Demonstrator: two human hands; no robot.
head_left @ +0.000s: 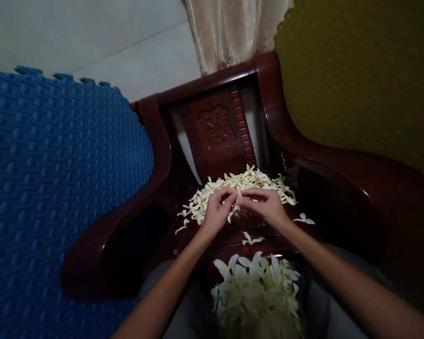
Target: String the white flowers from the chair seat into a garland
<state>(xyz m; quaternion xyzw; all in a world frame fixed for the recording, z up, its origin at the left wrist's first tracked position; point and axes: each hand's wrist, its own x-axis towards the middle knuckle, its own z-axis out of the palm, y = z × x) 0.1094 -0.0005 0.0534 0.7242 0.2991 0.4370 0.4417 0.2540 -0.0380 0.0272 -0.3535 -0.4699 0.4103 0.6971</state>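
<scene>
Head view: one dark red wooden chair point(215, 162), polished, its backrest point(217, 127) carved with a raised motif, is shown beyond a person's two bare hands.

Item, white flower point(239, 195): small, partly covered by fingers, located between the fingertips of both hands, above the chair seat. By the left hand point(217, 205) it is pinched, thumb and forefinger being drawn nearly together. By the right hand point(263, 203) it is met from the other side, thumb and forefinger extended and set slightly apart; whether it is firmly gripped there cannot be told.

Item, flower pile point(250, 180): many loose white blooms with yellowish parts, heaped on the seat behind and around the hands.

Items, single blooms: one loose bloom point(304, 219) is placed at the right, apart from the pile; one front bloom point(252, 239) is laid near the seat's front edge, with a small red spot point(246, 249) just beside it.

Item, flower cluster point(257, 292): a dense white mass, seen between the forearms at the lap; its lower part is dimly lit and its support cannot be made out.

Surroundings: the chair is flanked by a studded blue mat point(56, 165) at left and an olive-yellow mat point(356, 80) at right. Behind are recorded a pale curtain point(229, 33) and light floor tiles point(127, 28).
</scene>
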